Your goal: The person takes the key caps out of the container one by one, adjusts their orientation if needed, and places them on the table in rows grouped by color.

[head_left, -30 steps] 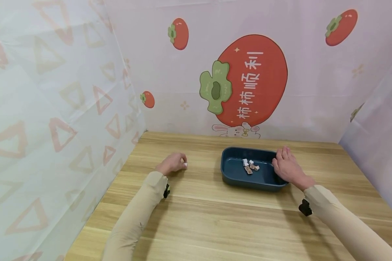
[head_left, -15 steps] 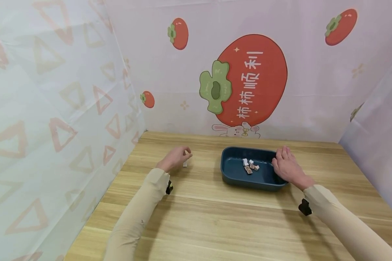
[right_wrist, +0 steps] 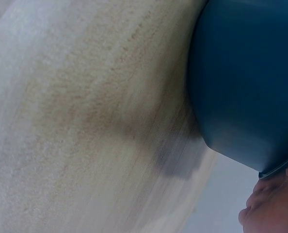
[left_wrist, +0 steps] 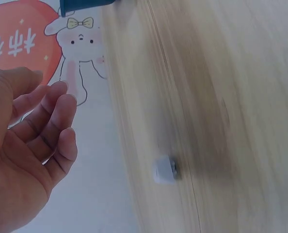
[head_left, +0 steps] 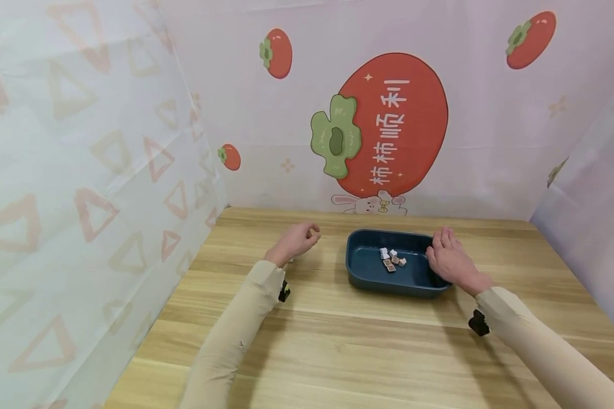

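My left hand (head_left: 295, 242) is raised over the table with loosely bent fingers and nothing between them. Below and behind it a small white block (left_wrist: 164, 170) lies on the wood, mostly covered by the hand in the head view. My right hand (head_left: 450, 262) holds the right end of a dark blue rectangular dish (head_left: 396, 290), thumb to the inner side and fingers over the rim. Inside the dish sit several small blocks (head_left: 390, 265), some white and some with brown patterned faces. In the right wrist view the fingers (right_wrist: 267, 204) show at the dish's rim.
The wooden table (head_left: 337, 352) meets a pale back cloth (head_left: 286, 113) printed with red persimmons. Another cloth (head_left: 82, 227) with triangle prints hangs along the left edge, and a plain pale one (head_left: 601, 227) stands at the right.
My left hand has let go of the small white block, lifted off it and moved right towards the dish. The right hand and dish have stayed in place.
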`<state>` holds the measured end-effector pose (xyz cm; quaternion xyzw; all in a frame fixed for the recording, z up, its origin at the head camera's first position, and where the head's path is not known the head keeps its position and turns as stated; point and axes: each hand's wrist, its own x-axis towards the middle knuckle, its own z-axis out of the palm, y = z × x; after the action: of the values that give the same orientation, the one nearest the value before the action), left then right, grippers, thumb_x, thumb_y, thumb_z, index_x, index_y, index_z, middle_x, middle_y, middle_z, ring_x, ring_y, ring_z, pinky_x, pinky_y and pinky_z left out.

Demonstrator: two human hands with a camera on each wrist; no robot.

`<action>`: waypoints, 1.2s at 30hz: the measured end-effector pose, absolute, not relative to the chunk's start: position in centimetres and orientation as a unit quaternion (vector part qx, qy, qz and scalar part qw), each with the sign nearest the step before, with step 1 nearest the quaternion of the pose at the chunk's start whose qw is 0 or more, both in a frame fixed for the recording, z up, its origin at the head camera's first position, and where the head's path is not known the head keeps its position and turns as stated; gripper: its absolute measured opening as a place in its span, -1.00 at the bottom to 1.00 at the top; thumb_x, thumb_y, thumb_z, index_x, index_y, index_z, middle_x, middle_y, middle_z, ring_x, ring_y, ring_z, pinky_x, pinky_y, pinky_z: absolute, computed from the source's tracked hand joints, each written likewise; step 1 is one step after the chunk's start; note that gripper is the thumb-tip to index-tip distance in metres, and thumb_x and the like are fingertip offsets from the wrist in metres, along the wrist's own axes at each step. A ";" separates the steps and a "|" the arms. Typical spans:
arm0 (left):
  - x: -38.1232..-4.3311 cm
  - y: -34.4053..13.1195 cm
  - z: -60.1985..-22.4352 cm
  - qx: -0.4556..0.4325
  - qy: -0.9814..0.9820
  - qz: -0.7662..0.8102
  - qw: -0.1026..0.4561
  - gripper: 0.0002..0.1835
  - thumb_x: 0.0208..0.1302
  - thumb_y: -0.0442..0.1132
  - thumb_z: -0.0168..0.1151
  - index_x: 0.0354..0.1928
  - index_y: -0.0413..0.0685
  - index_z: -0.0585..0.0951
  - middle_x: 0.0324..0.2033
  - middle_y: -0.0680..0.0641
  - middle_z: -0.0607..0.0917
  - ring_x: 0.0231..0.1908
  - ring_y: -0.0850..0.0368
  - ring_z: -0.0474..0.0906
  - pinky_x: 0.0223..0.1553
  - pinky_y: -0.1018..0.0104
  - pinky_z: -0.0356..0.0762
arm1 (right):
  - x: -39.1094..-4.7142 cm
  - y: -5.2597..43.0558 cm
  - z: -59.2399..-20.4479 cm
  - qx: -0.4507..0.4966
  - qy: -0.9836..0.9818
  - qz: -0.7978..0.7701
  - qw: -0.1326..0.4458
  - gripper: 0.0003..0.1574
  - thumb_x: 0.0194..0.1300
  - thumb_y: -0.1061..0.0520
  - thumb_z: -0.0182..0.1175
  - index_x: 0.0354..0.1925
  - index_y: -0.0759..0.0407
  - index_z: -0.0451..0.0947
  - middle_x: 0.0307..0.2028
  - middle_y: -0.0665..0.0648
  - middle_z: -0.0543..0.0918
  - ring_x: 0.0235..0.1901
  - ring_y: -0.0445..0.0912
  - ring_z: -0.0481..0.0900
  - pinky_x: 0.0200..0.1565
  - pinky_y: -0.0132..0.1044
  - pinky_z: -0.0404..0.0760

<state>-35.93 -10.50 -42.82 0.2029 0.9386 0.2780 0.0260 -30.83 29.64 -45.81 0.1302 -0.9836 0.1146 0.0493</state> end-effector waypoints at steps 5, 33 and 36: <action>-36.0 -9.2 -42.8 0.214 0.938 0.274 0.019 -0.67 0.36 -0.06 0.01 0.04 -0.06 0.50 -0.45 0.07 0.62 -0.51 0.21 0.52 -0.49 0.35 0.46 | -30.9 29.6 -45.9 0.133 -0.983 0.115 0.053 -0.28 0.44 0.06 -0.34 0.27 0.67 -0.09 0.30 0.65 -0.14 0.31 0.44 -0.19 0.26 0.24 -0.10; -34.4 -1.9 -42.4 0.260 0.919 0.297 0.003 -0.74 0.33 -0.08 0.07 -0.01 0.02 0.52 -0.38 0.08 0.62 -0.45 0.25 0.50 -0.46 0.48 0.47 | -31.2 29.7 -46.3 0.125 -0.984 0.119 0.054 -0.27 0.44 0.05 -0.36 0.27 0.67 -0.09 0.30 0.65 -0.14 0.31 0.43 -0.20 0.27 0.23 -0.11; -34.1 -1.1 -42.5 0.265 0.919 0.291 -0.008 -0.75 0.33 -0.08 0.07 -0.02 0.05 0.52 -0.41 0.09 0.61 -0.47 0.25 0.49 -0.48 0.48 0.46 | -31.2 29.8 -46.2 0.127 -0.984 0.117 0.052 -0.27 0.44 0.05 -0.37 0.27 0.68 -0.10 0.29 0.65 -0.14 0.31 0.44 -0.20 0.27 0.23 -0.12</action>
<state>-34.07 -1.11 -42.51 0.2646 0.9193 0.2914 -0.0083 -31.15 29.78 -46.23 0.1265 -0.9837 0.1167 0.0520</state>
